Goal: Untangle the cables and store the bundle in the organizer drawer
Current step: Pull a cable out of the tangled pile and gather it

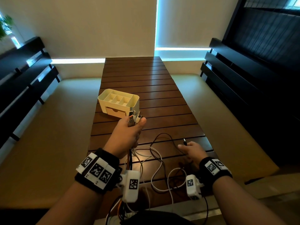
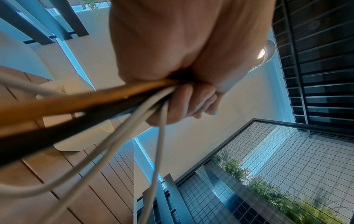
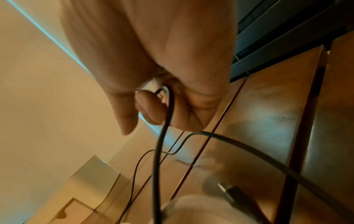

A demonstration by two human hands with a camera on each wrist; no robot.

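Dark brown wooden slats are forming the long table [image 1: 146, 88], smooth and a little shiny where the light is falling. Black slatted benches [image 1: 24, 75] are standing on both sides, and pale walls are closing the room behind.

On the table, a cream plastic organizer [image 1: 119, 103] with rounded corners is sitting near the left edge. Its top is divided into 1 long compartment and 3 small ones; I am not seeing anything inside them. Below, its drawer [image 1: 115, 110] is looking closed, with a small curved notch in the front.

The left hand [image 1: 128, 135] is raised above the table, just in front of the organizer, and its fingers are curling tightly around the bundle of cables [image 2: 118, 104]: 1 orange, 1 black and several thin white ones. The plugs [image 1: 134, 118] are sticking out above the fist, and the round cords are hanging down in loose loops onto the wood [image 1: 155, 161].

The right hand [image 1: 191, 151] is resting low on the table, and it is pinching a thin black cable [image 3: 164, 121] between thumb and curled fingers. The small plug of this cable [image 1: 185, 141] is pointing up from the hand.
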